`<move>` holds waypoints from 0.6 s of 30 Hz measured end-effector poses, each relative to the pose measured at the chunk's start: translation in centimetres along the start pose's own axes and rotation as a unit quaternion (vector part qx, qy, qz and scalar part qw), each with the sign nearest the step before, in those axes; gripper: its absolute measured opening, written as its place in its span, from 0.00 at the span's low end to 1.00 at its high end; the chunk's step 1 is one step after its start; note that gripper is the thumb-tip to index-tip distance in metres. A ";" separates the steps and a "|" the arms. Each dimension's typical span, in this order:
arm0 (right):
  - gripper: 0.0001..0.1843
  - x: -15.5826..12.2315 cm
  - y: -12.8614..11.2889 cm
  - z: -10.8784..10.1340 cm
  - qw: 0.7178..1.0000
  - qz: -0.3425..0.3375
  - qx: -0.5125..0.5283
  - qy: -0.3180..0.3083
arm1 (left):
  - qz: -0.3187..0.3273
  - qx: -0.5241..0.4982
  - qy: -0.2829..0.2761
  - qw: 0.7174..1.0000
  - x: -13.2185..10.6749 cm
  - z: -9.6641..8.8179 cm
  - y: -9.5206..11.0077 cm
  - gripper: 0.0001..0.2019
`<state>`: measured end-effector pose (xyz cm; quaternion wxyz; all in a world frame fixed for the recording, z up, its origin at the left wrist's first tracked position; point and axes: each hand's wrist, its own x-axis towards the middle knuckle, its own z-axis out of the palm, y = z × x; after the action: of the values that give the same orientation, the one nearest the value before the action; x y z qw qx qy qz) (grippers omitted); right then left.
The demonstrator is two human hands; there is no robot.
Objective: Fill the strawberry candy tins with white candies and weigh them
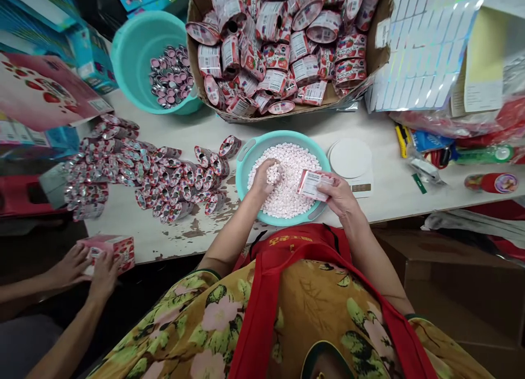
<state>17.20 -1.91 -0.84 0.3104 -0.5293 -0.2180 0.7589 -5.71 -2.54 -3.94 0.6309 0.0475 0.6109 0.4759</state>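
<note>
A turquoise basin point(241, 176) full of small pale pink candies point(289, 190) stands in front of me. My left hand point(264, 178) is over its left side, fingers curled round a scoop of the candies. On the basin's right side, my right hand point(338, 193) grips a small strawberry-printed container point(314, 185) with a white label facing up. Its opening cannot be made out. Above the basin, a cardboard box point(241, 116) holds many similar strawberry-printed containers point(273, 56). More such containers point(176, 182) stand in rows on the table to the left.
A white scale point(351, 159) sits right of the basin. Another turquoise basin point(123, 62) holds small round lids point(170, 78). Label sheets point(422, 45) and a yellow cutter point(402, 141) lie to the right. At lower left, another person's hands point(88, 267) hold a pink box point(121, 253).
</note>
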 end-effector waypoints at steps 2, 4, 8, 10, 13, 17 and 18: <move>0.33 -0.2 0.8 1.3 0.996 -0.041 -0.075 0.002 | -0.030 -0.057 -0.041 0.997 -1.5 0.5 1.4 0.12; 0.29 -0.5 1.8 2.5 0.980 -0.119 -0.159 0.006 | -0.009 -0.075 -0.072 0.995 -3.1 1.3 2.5 0.12; 0.26 -0.5 3.5 4.5 0.932 -0.222 -0.287 -0.014 | 0.109 -0.101 -0.090 0.985 -5.5 3.6 2.5 0.15; 0.24 -0.3 4.0 5.1 0.906 -0.247 -0.344 -0.001 | 0.154 -0.109 -0.075 0.979 -5.8 4.5 1.7 0.17; 0.17 0.0 4.5 5.6 0.872 -0.273 -0.404 0.039 | 0.183 -0.093 -0.044 0.978 -5.4 5.3 0.4 0.18; 0.17 0.0 5.0 6.1 0.855 -0.280 -0.432 0.068 | 0.203 -0.080 -0.011 0.976 -4.6 5.6 -0.1 0.20; 0.17 -0.1 5.0 6.2 0.850 -0.276 -0.442 0.078 | 0.204 -0.077 -0.012 0.976 -4.5 5.7 0.0 0.20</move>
<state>10.20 -5.55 -1.93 0.2560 -0.5865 -0.6424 0.4216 -0.15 -2.52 0.68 0.5297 0.1276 0.5424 0.6395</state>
